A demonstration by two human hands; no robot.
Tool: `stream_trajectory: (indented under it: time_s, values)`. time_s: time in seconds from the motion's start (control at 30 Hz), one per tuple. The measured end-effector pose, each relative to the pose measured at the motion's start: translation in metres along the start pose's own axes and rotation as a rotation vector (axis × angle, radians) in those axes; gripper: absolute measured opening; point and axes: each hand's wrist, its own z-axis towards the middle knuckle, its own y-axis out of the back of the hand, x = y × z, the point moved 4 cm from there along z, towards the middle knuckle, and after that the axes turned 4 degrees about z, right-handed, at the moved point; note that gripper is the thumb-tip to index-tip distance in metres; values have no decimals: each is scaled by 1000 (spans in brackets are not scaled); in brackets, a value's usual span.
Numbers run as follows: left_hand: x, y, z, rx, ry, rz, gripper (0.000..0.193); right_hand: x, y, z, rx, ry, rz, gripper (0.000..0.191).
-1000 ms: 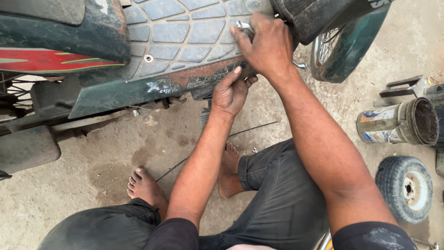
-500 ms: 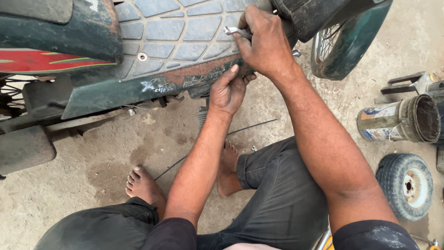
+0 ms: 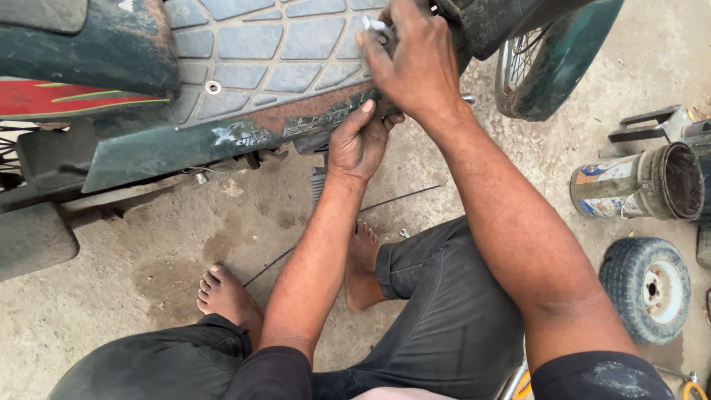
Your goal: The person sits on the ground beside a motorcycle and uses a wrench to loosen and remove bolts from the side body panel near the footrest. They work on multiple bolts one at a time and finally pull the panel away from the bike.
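The person sits on the ground beside a scooter tipped on its side, both arms reaching up to its ribbed grey footboard [image 3: 274, 52]. The right hand [image 3: 415, 63] lies over the footboard's upper right part, at about one o'clock in the view; its fingers are curled together around a small silvery metal tool [image 3: 376, 27], of which only a short end shows above the knuckles, toward eleven o'clock from the hand. What the tool's tip meets is hidden under the hand. The left hand [image 3: 359, 144] sits just below, at six o'clock from the right hand, its thumb pressed up against the scuffed green lower edge panel [image 3: 222, 141] of the scooter and the other fingers folded under that edge, clamped on it.

At three o'clock from the hands stands the scooter's spoked wheel [image 3: 529, 67] under a green mudguard. Farther right, a dented tin can [image 3: 637, 181] lies on its side, and below it, at about four o'clock, a small rubber-tyred wheel [image 3: 646, 289] lies flat. The ground [image 3: 111, 311] is bare, dusty concrete with dark oil stains; a thin dark wire [image 3: 400, 198] lies across it near the person's bare feet [image 3: 226, 296], which rest at seven o'clock.
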Motion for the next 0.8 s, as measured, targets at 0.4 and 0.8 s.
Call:
stream_trajectory:
  time_s: [0.4, 0.8]
  values:
    - [5, 6, 3, 13, 54, 12, 33, 11, -2, 4, 32, 28, -45, 23]
    - [3, 3, 2, 3, 42, 15, 30, 3, 0, 2, 43, 33, 12, 22]
